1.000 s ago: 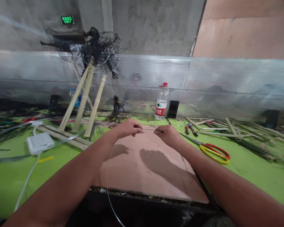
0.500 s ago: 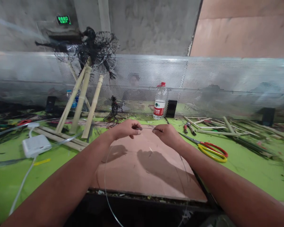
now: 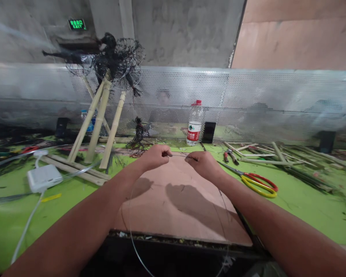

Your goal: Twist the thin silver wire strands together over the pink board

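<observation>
Wire (image 3: pixel 179 154) crosswise, left hand (image 3: pixel 155 157) to right hand (image 3: pixel 204 164)

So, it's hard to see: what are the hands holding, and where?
The left hand and right hand pinch a thin wire loop at its far end.

Views: one, worn on the person's head.
Facing: forward and down, along both forearms, over the table (image 3: pixel 305 215) to the mesh panel (image 3: pixel 276 104).
Nearness: close; left hand (image 3: pixel 154 157) and right hand (image 3: pixel 203 164) sit mid-frame.
</observation>
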{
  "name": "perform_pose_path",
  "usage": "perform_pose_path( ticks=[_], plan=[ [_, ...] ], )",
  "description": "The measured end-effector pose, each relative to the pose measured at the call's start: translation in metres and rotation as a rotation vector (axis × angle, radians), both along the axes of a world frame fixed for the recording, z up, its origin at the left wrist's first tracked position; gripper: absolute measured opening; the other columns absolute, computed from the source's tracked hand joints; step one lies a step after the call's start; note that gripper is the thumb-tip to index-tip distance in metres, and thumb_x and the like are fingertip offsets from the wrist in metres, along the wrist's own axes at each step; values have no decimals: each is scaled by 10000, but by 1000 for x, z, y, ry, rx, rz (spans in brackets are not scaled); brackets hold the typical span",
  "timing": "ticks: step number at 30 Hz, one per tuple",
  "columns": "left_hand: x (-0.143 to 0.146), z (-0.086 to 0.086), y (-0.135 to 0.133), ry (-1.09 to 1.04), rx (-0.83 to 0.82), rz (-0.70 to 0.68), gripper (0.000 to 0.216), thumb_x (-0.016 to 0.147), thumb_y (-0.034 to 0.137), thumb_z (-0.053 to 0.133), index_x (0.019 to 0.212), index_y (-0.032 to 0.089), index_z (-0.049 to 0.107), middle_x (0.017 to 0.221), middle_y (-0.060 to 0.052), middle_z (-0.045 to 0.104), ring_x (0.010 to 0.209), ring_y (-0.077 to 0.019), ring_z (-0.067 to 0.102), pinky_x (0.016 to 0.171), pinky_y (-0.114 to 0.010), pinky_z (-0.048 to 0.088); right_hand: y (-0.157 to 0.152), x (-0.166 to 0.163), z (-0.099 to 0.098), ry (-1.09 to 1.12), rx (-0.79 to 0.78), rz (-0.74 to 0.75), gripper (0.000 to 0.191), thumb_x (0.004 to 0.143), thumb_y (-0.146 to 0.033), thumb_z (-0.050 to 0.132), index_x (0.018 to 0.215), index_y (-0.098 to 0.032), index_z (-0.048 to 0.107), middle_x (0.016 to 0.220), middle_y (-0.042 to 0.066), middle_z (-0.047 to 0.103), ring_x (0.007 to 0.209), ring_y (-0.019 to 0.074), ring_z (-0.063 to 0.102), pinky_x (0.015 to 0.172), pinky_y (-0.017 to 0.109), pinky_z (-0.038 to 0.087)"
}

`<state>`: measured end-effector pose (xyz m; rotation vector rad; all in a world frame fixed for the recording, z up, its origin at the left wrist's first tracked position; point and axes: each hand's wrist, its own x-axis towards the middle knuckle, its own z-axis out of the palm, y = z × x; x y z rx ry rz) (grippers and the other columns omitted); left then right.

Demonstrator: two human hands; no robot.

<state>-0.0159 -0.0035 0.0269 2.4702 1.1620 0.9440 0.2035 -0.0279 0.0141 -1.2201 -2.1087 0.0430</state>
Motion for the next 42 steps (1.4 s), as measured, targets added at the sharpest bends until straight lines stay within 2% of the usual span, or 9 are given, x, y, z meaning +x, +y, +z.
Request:
perform_pose_path(
  ticks=[8,11,14,16,19,23,32,37,42],
  plan=[
    [10,-3,-7,136,367,188,179,682,154,463,739,177,632,681,-17,590,650,-131,504,571,-231,320,2,0,1,21,15,9,258,799,-342,464,697,-175,633,605,15,561,561,117,430,499,218,258],
    [10,-4,-8,81,195,177,287,714,198,479,953,201,638,660,-14,610,614,-128,522,572,-235,342,4,2,-1,26,16,11,267,801,-347,459,687,-171,625,605,15,558,563,118,434,502,219,263],
    [4,0,-6,-54,-199,33,404,728,266,526,1121,179,558,644,-19,624,563,-124,549,563,-241,390,6,3,-3,12,9,9,263,795,-351,462,691,-175,628,610,15,560,560,117,428,504,222,264],
    [-1,3,-4,-162,-422,-93,482,716,303,574,1172,161,513,780,-64,662,652,-146,596,601,-259,429,7,4,-3,5,3,9,263,794,-351,460,683,-178,623,595,10,547,547,113,417,500,222,261],
    [-6,6,-2,-318,-581,-187,558,735,353,576,1240,158,445,956,-117,655,778,-170,615,672,-293,453,9,5,-3,0,8,-3,283,794,-352,452,629,-172,593,549,1,500,522,108,391,483,224,248],
    [-7,3,2,-445,-647,-185,580,778,383,532,1292,162,381,1002,-132,646,780,-164,615,678,-299,449,11,6,-2,-7,22,-5,285,792,-341,454,583,-169,546,524,-11,463,514,102,377,477,223,235],
    [-8,1,3,-474,-651,-223,597,775,291,563,1325,252,334,1000,-100,652,775,-138,601,706,-296,440,9,5,-3,-8,4,18,257,791,-325,458,612,-172,561,561,-6,499,520,99,390,481,215,243],
    [-6,0,3,-581,-674,-212,606,752,231,601,1309,216,364,963,-111,661,703,-106,600,726,-290,459,8,4,-1,6,9,37,261,795,-320,454,614,-169,566,567,-4,511,523,99,394,490,215,251],
    [-5,-1,2,-645,-720,-206,630,732,222,633,1302,195,367,927,-102,667,766,-117,609,755,-276,476,8,5,-1,-1,17,42,275,795,-321,453,597,-162,555,556,-5,495,515,96,384,483,218,243]
  ],
)
